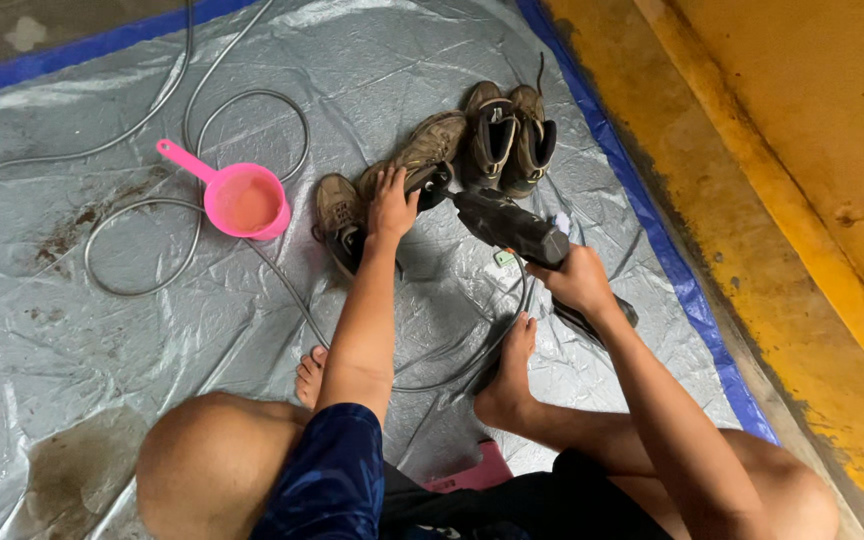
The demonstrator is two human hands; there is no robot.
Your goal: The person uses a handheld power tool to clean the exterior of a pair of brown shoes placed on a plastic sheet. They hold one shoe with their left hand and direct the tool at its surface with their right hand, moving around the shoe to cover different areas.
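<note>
My left hand (390, 205) presses down on a muddy brown shoe (422, 155) lying on a grey plastic sheet (102, 330). My right hand (577, 280) grips a black spray gun (512, 228), its nozzle pointed at that shoe. Another dirty shoe (337, 215) lies just left of my left hand. A pair of brown shoes (507, 135) stands behind the gun.
A pink dipper (242, 198) holding brownish water sits to the left. A grey hose (142, 215) loops across the sheet and runs under my bare feet (507, 385). A blue sheet edge (652, 230) borders a yellow floor strip (792, 230) on the right.
</note>
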